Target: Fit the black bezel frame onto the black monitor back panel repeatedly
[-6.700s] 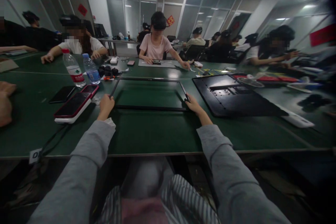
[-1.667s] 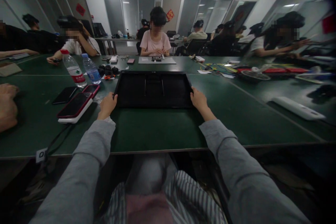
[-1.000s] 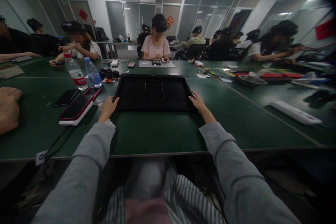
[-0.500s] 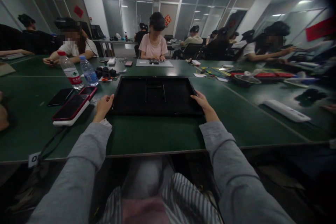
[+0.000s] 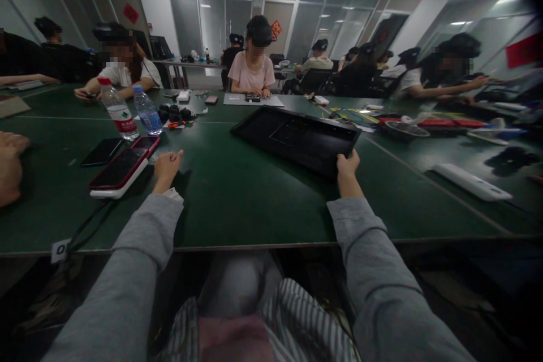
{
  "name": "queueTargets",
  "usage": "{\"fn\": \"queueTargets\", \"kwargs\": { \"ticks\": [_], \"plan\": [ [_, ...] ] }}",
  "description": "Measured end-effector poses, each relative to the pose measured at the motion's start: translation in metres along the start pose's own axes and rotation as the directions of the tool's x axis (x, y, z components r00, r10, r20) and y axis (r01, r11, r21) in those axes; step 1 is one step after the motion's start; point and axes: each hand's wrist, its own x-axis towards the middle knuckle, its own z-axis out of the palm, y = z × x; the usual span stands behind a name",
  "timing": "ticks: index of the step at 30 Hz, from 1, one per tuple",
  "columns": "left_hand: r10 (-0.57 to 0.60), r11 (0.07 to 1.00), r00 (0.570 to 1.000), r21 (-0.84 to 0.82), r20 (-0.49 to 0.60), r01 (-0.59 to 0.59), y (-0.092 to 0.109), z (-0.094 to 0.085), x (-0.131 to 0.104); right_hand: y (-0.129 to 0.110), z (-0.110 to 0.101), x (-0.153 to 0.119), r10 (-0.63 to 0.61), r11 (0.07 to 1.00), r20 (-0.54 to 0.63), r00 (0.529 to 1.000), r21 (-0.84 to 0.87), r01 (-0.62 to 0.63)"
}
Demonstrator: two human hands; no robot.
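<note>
A black rectangular panel (image 5: 314, 138) with a raised rim, like a shallow tray, is tilted above the green table (image 5: 254, 215). A thin rectangular outline shows in its middle. My right hand (image 5: 348, 167) grips its near right corner, thumb on the face side, with the other fingers partly hidden. My left hand (image 5: 168, 168) is apart from the panel, near the table surface to its left. Its fingers are curled in, and I see nothing in them. Close by on its left is a red-edged phone (image 5: 116, 168) lying on a white block (image 5: 123, 184).
Two bottles, one red-capped (image 5: 121, 116) and one blue-capped (image 5: 147, 113), stand at the left beside a black phone (image 5: 102, 151). Cables and red items (image 5: 436, 123) lie at the right, beyond a white power strip (image 5: 470, 182). A person's hand (image 5: 11, 169) rests at the left edge; several people sit around.
The black panel has come off my left hand and swung to the right, turned and tilted, with its left end farther away. My right hand still holds it. My left hand has closed.
</note>
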Motion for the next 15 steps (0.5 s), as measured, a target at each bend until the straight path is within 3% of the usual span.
{"fn": "queueTargets", "kwargs": {
  "ticks": [2,6,10,15],
  "plan": [
    [-0.001,1.000,1.000,-0.012,-0.006,0.001,0.002,-0.001,-0.002,0.000,-0.005,0.000,0.168,0.984,-0.137,0.976,-0.032,-0.174],
    [0.001,0.999,0.999,-0.051,-0.040,-0.003,0.003,0.000,-0.004,-0.005,-0.014,-0.005,0.373,0.915,-0.346,0.861,-0.015,-0.402],
    [-0.009,0.997,0.999,-0.075,-0.052,0.005,0.003,0.002,-0.003,-0.006,-0.024,-0.008,0.438,0.879,-0.459,0.773,0.040,-0.474],
    [-0.042,0.995,0.999,-0.093,-0.029,0.040,0.001,0.005,0.000,-0.002,-0.032,-0.004,0.429,0.870,-0.556,0.712,0.042,-0.491]
  ]
}}
